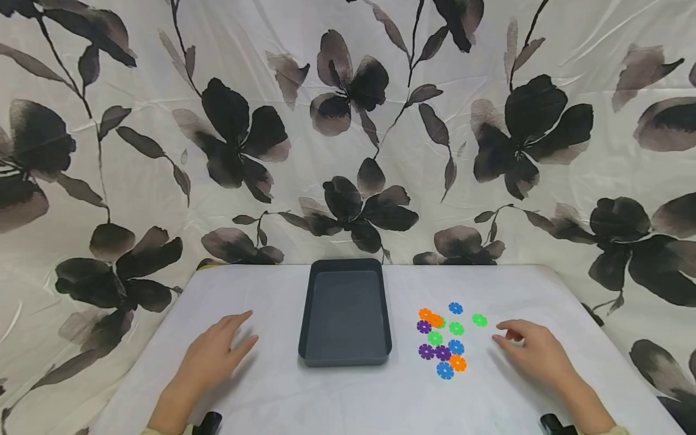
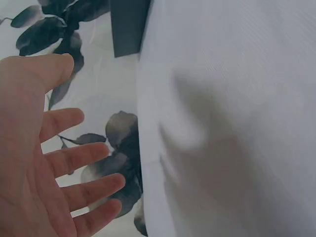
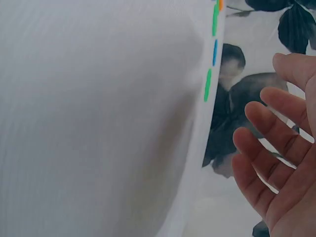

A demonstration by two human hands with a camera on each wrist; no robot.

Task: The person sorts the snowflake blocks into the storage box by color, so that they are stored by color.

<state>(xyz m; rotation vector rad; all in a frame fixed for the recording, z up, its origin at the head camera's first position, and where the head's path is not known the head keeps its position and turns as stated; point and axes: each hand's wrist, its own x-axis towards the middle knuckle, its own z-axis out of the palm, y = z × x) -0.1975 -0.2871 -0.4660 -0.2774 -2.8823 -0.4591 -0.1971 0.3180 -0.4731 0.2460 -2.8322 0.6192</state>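
Over the left part of the white table my left hand (image 1: 212,350) hovers with fingers spread and nothing in them; the left wrist view shows its bare palm and loose fingers (image 2: 76,160). My right hand (image 1: 535,350) is held above the table at the right, fingers loosely bent and holding nothing. Nearest to it is a green notched disc (image 1: 480,320), just left of its fingertips. Further left lie several more small flower-like discs, among them a blue one (image 1: 455,309), an orange one (image 1: 458,362) and a purple one (image 1: 426,351); a few overlap.
A dark grey rectangular tray (image 1: 345,360) stands between the left hand and the discs; its corner (image 2: 129,29) shows in the left wrist view. A white cloth (image 1: 337,399) covers the table. Behind the table's far edge hangs a flower-patterned curtain (image 1: 435,157).
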